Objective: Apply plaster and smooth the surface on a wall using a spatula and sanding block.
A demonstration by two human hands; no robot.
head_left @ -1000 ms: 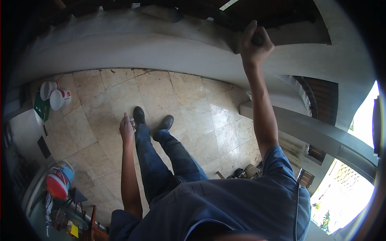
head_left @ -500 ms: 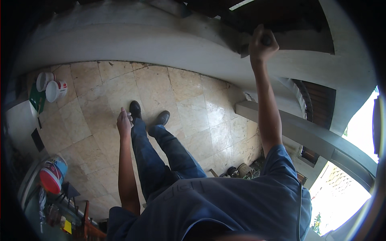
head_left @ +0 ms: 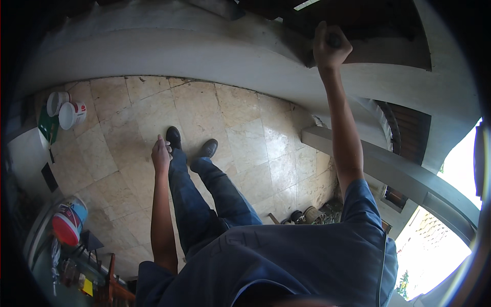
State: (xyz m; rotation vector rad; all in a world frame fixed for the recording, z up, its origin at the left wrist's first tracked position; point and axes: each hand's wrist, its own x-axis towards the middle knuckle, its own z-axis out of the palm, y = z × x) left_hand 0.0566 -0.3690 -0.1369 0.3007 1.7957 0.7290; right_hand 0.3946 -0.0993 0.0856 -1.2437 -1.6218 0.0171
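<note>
My right hand (head_left: 332, 48) is raised high at the far right, closed around the dark handle (head_left: 334, 40) of a tool that looks like a scraper. Its handle end shows above my curled fingers. A flat dark part sticks out left of the fist, close to the pale wall (head_left: 204, 56) below a dark opening (head_left: 358, 25). Whether it touches the wall I cannot tell. My left hand (head_left: 162, 153) hangs in mid-air over the floor, near my shoes. Its fingers are loosely bent and apart, and nothing shows in them.
Two white buckets (head_left: 71, 115) stand on the tiled floor (head_left: 123, 148) at the left. A blue and red bucket (head_left: 70, 220) is nearer me, beside a cluttered glass surface. At the right runs a pale ledge (head_left: 358, 148), with shoes (head_left: 311, 214) on the floor below it.
My right hand has moved slightly up and to the left with the tool. The left hand has shifted a little to the right.
</note>
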